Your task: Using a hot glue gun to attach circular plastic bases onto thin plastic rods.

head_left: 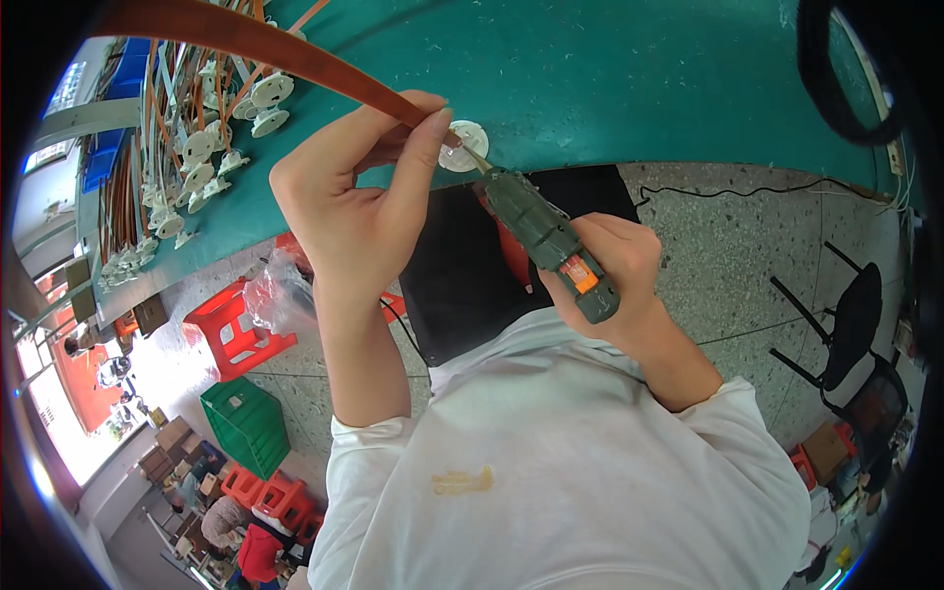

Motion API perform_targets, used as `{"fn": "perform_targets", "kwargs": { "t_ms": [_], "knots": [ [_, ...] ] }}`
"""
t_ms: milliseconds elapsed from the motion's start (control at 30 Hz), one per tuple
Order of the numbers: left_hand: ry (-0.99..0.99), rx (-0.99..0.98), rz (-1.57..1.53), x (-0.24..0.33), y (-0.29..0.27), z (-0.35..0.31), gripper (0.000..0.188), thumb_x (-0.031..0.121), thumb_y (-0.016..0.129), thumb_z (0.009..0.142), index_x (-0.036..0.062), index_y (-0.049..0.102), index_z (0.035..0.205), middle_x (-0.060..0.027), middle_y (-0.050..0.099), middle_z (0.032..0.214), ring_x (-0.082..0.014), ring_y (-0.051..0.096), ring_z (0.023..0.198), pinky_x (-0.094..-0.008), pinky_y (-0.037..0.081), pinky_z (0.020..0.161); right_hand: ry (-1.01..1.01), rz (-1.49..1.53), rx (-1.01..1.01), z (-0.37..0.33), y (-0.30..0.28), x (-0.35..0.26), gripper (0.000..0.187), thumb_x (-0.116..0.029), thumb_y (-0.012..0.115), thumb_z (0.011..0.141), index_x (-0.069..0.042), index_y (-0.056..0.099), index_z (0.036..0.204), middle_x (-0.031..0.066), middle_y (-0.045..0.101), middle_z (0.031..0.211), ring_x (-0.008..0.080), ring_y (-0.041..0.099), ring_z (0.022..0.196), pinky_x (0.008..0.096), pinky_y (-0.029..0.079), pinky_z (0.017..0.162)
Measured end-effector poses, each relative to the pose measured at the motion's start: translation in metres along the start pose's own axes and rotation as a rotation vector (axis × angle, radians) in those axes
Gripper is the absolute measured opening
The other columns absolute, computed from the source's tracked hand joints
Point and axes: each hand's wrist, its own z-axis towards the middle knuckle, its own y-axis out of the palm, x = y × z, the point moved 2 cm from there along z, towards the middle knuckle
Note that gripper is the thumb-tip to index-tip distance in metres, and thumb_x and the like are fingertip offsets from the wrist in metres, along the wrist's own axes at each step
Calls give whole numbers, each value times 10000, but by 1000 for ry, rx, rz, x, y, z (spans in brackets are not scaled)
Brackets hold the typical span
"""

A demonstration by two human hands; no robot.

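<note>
My left hand (364,187) pinches the end of a long, flat orange-brown strip (305,61) between thumb and fingers; the strip arches away to the upper left. Close to that end is a round whitish, partly clear disc (471,134) by the table's near edge. My right hand (621,265) is wrapped round a dark green hand-held power tool (531,221) with an orange patch near its rear. The tool's thin pointed tip reaches the disc, beside the strip's end; whether it touches cannot be made out.
Many white disc-based pieces with strips (202,147) crowd the left of the green table (629,88). A black cloth (447,285) lies below its edge. On the floor are a red stool (231,329), a green crate (246,423) and black chairs (851,324). People sit at lower left.
</note>
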Motion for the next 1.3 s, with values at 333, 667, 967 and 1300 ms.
{"fn": "perform_targets", "kwargs": {
  "t_ms": [333,667,967,1300],
  "knots": [
    [-9,8,15,2,0,-1,99,-50,724,822,-62,738,919,-86,734,775,-143,725,699,-241,579,678,26,11,-43,-3,-2,2,213,-28,738,589,-20,626,770,107,577,638,283,569,522,334,420,463],
    [63,17,58,3,0,0,89,-37,730,813,-41,744,901,-93,725,745,-140,710,659,-228,544,647,223,39,-139,26,-30,-29,169,-33,730,665,-9,634,802,112,592,657,322,585,552,379,443,500],
    [-9,66,134,2,-6,-1,87,-43,743,791,-32,738,877,-113,711,730,-150,693,638,-251,519,630,99,-321,-52,59,-98,-12,115,-120,695,812,-10,665,817,104,623,673,287,560,519,373,456,512],
    [79,-105,33,36,16,49,65,-55,726,819,-59,737,884,-114,738,783,-158,722,701,-249,558,688,367,650,555,78,-227,110,123,-79,659,873,-16,650,978,161,680,960,113,556,537,255,467,513]
  ]
}}
